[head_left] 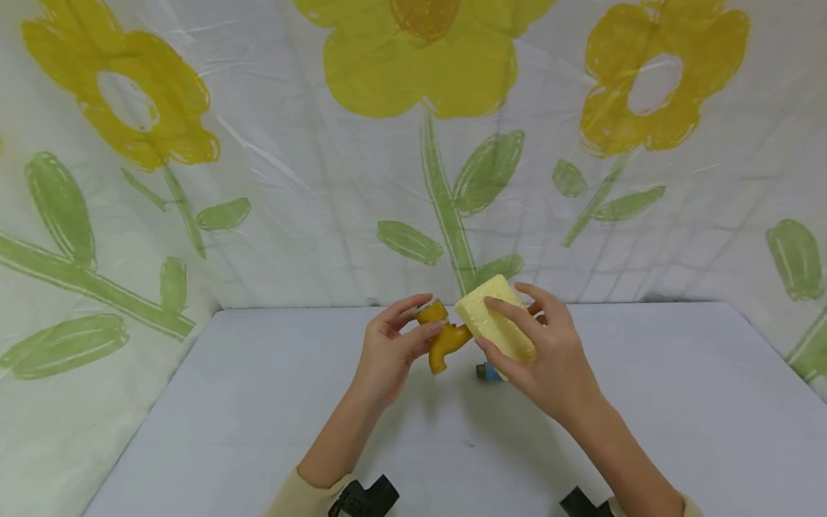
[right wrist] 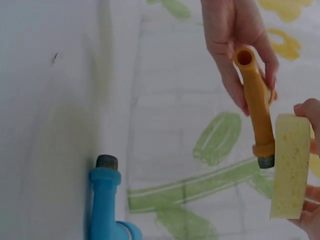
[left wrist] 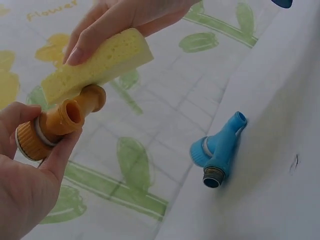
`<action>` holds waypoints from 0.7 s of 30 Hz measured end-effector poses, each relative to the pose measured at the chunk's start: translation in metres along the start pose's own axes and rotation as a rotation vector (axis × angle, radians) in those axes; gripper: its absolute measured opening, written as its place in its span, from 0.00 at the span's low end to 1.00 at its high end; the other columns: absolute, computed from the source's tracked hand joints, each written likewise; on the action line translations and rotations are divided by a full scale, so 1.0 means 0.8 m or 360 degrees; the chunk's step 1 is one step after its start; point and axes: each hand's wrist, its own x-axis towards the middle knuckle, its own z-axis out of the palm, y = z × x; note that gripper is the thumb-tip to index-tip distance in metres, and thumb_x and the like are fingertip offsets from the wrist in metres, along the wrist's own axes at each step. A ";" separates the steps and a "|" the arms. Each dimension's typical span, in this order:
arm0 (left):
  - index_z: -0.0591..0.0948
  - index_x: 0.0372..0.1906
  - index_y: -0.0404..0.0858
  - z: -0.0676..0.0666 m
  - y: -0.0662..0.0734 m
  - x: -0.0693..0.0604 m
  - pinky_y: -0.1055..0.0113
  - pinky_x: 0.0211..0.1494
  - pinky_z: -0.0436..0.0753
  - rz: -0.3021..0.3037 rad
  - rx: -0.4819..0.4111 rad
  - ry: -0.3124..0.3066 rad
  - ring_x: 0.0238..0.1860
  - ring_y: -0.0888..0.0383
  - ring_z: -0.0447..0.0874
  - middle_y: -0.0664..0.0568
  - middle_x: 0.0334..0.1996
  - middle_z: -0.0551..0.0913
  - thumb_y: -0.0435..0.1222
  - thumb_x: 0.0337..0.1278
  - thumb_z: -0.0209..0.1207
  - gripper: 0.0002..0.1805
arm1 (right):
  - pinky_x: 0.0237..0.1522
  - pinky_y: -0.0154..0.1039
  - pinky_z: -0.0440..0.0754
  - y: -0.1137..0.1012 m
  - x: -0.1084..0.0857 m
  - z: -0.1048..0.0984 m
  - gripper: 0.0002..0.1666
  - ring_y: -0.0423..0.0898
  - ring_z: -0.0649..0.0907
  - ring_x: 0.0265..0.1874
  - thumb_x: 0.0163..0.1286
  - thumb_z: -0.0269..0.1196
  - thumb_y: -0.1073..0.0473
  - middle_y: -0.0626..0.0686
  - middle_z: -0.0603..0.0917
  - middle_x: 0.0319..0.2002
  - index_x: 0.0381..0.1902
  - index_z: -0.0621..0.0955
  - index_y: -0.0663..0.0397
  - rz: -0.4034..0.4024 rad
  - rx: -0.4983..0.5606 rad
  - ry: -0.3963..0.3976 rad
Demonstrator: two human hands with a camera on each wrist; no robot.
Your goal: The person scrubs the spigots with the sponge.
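Observation:
My left hand (head_left: pixel 390 352) pinches an orange-yellow plastic tap (head_left: pixel 444 348) by its round ribbed knob, raised above the table. The tap's spout opening shows in the left wrist view, and its dark threaded end (right wrist: pixel 266 161) in the right wrist view. In my right hand (head_left: pixel 552 352) is a pale yellow sponge block (head_left: pixel 494 316), gripped along its sides between thumb and fingers. The sponge is right beside the threaded end; whether they touch, I cannot tell. Behind the sponge, a blue tap (left wrist: pixel 225 150) of similar shape lies on the table, largely hidden in the head view.
The white table (head_left: pixel 213 402) extends to both sides and meets a backdrop sheet (head_left: pixel 291 237) printed with yellow flowers and green leaves. A small dark mark (head_left: pixel 469 444) is on the tabletop. Black wrist cameras (head_left: pixel 365 497) sit at both sleeves.

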 end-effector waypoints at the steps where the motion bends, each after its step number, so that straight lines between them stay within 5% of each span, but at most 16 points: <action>1: 0.80 0.65 0.28 0.001 0.001 0.001 0.63 0.49 0.92 0.0005 -0.0004 0.0004 0.42 0.55 0.92 0.42 0.51 0.80 0.20 0.66 0.62 0.23 | 0.34 0.51 0.87 0.000 0.000 0.000 0.31 0.59 0.80 0.43 0.76 0.60 0.32 0.68 0.79 0.60 0.59 0.87 0.47 0.0018 0.0011 -0.0001; 6: 0.79 0.64 0.25 0.004 0.005 0.003 0.63 0.48 0.92 0.0013 -0.0040 0.0020 0.40 0.55 0.92 0.43 0.50 0.80 0.19 0.66 0.62 0.22 | 0.34 0.47 0.86 -0.001 -0.003 -0.001 0.25 0.56 0.79 0.43 0.68 0.76 0.46 0.66 0.79 0.58 0.60 0.87 0.44 0.0040 0.0053 -0.0030; 12: 0.82 0.62 0.27 0.004 0.006 0.004 0.63 0.47 0.92 0.0006 -0.0012 0.0073 0.41 0.56 0.91 0.45 0.50 0.82 0.17 0.64 0.62 0.22 | 0.32 0.47 0.86 -0.002 -0.002 -0.002 0.31 0.56 0.79 0.42 0.54 0.83 0.58 0.66 0.80 0.57 0.57 0.88 0.47 0.0006 0.0006 -0.0031; 21: 0.81 0.63 0.25 0.002 0.006 0.006 0.63 0.46 0.93 0.0026 -0.0031 0.0101 0.39 0.56 0.92 0.44 0.51 0.82 0.17 0.64 0.62 0.23 | 0.33 0.46 0.85 -0.011 -0.004 0.005 0.33 0.55 0.78 0.41 0.48 0.84 0.60 0.65 0.80 0.54 0.55 0.89 0.47 -0.0050 0.0021 -0.0030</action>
